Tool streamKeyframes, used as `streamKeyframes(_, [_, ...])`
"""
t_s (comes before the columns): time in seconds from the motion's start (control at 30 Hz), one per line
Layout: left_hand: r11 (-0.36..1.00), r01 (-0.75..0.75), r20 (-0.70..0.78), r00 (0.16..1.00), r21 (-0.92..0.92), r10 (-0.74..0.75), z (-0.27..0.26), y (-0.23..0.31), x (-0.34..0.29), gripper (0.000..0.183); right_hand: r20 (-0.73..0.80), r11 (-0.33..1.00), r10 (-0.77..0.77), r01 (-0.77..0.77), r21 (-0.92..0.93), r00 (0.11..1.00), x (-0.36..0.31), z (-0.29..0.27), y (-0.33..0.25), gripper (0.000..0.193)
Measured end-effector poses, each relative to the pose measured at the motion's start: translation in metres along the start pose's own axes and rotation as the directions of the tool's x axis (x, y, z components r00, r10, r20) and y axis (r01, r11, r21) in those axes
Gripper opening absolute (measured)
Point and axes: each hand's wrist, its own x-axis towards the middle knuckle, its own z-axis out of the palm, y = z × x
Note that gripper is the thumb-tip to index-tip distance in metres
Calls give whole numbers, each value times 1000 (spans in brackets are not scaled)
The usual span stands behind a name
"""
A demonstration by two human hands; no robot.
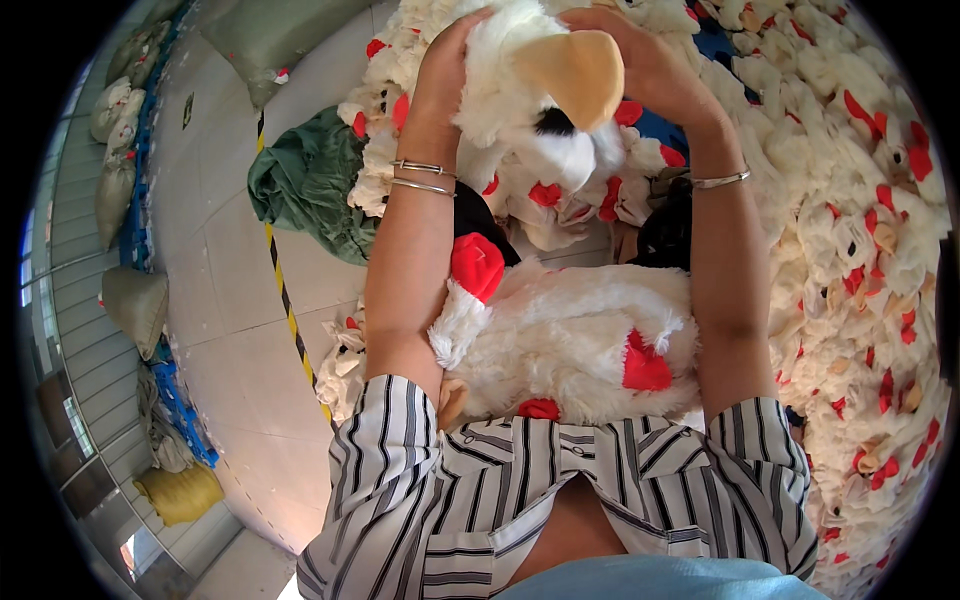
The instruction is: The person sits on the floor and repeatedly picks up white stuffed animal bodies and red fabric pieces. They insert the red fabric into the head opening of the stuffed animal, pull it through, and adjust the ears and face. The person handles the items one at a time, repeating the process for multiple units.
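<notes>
The person wears a short-sleeved white shirt with black and grey stripes, open at the neck with a small button, two thin silver bangles on the left wrist and one silver bangle on the right wrist.

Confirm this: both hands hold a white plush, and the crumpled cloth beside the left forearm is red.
No: the cloth is green, not red, in the head view. The rest is right: the left hand and right hand hold the white plush.
</notes>
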Motion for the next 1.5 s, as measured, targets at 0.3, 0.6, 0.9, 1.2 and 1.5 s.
streamKeyframes(0.3, [945,-97,282,960,311,6,3,-8,4,46,-331,976,89,-15,218,939,5,18,0,28])
streamKeyframes(0.6, [950,-222,494,865,220,88,26,17,-24,64,-602,820,202,202,535,773,2,-7,22,11])
streamKeyframes(0.9, [880,-306,201,948,363,247,13,1,0,21,-609,815,312,125,566,729,7,-2,14,20])
streamKeyframes(1.2, [865,-416,-201,856,281,477,0,22,-2,19,-688,801,286,228,553,667,2,-26,26,21])
streamKeyframes(1.5, [792,-515,-79,821,327,566,-50,32,13,11,-747,855,149,295,426,648,-2,-37,24,19])
